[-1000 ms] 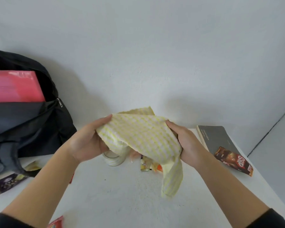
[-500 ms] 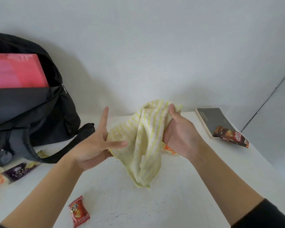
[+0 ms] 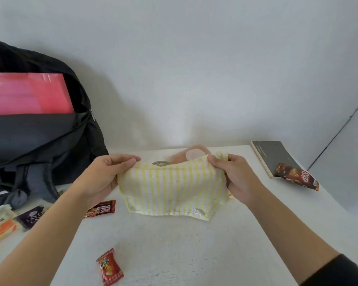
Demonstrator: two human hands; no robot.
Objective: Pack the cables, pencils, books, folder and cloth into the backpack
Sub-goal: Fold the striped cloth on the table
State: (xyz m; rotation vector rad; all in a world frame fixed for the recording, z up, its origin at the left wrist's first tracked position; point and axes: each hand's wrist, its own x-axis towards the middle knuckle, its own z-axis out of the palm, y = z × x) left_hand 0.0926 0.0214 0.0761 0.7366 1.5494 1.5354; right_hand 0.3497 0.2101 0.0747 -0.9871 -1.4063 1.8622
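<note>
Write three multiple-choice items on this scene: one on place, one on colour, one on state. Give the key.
1. Where is the folder? A on the floor; B in the backpack; C on a chair.
2. The cloth has stripes of: A blue; B green; C yellow.
3. The cloth is held by: A both hands; B one hand; C neither.
Key: 1 B, its pink top shows in the open backpack. 2 C, yellow on white. 3 A, left hand and right hand each pinch a top corner.
</note>
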